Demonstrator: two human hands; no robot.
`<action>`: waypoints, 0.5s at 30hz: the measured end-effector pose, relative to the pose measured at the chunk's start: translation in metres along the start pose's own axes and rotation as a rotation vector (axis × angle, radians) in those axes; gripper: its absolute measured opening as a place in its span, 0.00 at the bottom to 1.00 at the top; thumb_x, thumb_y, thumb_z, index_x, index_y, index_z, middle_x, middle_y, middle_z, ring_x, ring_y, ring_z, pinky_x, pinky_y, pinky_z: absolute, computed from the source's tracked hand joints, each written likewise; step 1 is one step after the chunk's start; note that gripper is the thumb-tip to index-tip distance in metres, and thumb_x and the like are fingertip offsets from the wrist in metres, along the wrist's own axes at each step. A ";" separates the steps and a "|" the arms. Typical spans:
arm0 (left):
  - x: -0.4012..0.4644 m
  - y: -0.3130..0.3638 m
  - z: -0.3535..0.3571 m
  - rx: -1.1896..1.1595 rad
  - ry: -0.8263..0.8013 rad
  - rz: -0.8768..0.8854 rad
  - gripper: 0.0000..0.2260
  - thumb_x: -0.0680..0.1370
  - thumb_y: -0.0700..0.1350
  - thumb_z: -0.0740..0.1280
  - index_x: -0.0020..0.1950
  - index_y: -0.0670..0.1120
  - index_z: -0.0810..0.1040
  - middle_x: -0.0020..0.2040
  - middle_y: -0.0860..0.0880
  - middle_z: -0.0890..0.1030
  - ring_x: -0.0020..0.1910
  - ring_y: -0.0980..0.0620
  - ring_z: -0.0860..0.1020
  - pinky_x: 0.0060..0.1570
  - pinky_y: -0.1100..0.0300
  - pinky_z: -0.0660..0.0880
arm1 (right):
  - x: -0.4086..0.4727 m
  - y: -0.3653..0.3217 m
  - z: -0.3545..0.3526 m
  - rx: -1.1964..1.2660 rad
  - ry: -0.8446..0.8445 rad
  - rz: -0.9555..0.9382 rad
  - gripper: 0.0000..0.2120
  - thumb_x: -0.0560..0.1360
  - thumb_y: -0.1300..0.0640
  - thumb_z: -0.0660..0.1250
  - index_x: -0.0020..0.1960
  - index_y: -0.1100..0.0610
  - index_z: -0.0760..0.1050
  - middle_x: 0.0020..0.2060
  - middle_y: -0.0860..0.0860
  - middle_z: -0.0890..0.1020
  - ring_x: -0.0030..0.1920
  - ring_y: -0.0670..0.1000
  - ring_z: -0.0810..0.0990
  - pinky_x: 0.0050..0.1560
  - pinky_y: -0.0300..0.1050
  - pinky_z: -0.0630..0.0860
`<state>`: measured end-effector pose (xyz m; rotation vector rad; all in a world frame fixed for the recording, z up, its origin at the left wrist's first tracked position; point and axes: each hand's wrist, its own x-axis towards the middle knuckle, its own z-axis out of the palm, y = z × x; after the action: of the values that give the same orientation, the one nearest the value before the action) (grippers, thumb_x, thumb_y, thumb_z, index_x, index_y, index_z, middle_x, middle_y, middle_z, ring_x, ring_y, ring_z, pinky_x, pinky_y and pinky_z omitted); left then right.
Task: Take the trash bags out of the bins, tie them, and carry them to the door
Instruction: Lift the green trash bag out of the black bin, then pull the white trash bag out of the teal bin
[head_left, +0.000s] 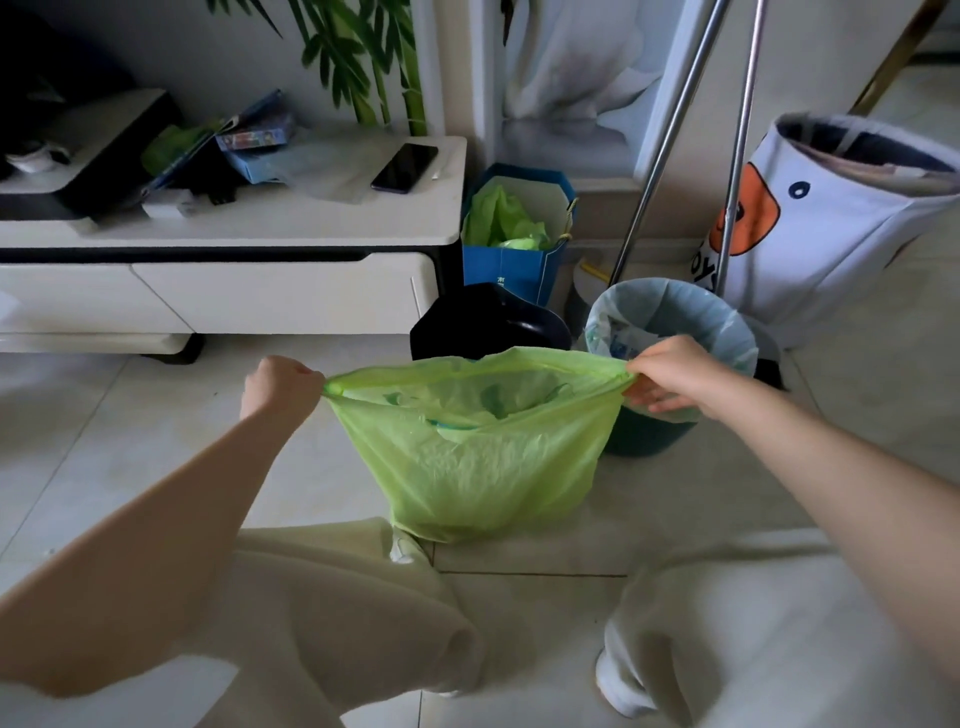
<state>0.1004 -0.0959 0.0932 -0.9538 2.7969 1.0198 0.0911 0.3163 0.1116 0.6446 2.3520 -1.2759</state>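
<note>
The left hand (283, 387) and right hand (670, 371) each pinch an opposite end of the translucent green plastic trash bag's (478, 457) stretched mouth, the bag hanging between them, just before the blue-lined round bin (675, 322).

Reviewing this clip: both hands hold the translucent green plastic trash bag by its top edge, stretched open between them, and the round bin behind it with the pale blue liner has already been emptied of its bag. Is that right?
Not quite. The head view shows the round bin is still lined with its pale blue liner, so that bag is not yet out. The rest stands: the left hand and the right hand grip the top edge of the translucent green plastic trash bag, stretched open between them.
</note>
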 end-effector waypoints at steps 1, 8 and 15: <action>-0.002 0.004 -0.001 0.057 0.013 0.021 0.08 0.68 0.40 0.62 0.34 0.43 0.79 0.37 0.41 0.81 0.36 0.40 0.77 0.37 0.56 0.74 | 0.000 -0.001 0.000 0.001 -0.006 -0.006 0.08 0.75 0.59 0.65 0.51 0.61 0.78 0.39 0.57 0.85 0.41 0.56 0.85 0.44 0.48 0.81; -0.004 0.075 0.040 0.144 -0.024 0.286 0.09 0.72 0.43 0.61 0.41 0.48 0.82 0.40 0.43 0.82 0.42 0.39 0.78 0.42 0.54 0.76 | 0.021 0.007 -0.040 0.069 -0.016 0.036 0.12 0.77 0.58 0.63 0.59 0.60 0.74 0.44 0.56 0.85 0.45 0.56 0.84 0.48 0.51 0.81; -0.021 0.163 0.129 0.052 -0.231 0.473 0.10 0.75 0.41 0.63 0.43 0.45 0.84 0.40 0.47 0.82 0.36 0.50 0.77 0.39 0.58 0.75 | 0.053 0.048 -0.086 0.135 0.018 0.175 0.06 0.78 0.59 0.62 0.51 0.60 0.75 0.27 0.51 0.83 0.29 0.51 0.78 0.36 0.45 0.76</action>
<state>0.0041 0.0896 0.0902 -0.1466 2.8852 1.0059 0.0644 0.4236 0.0948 0.8871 2.1823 -1.3614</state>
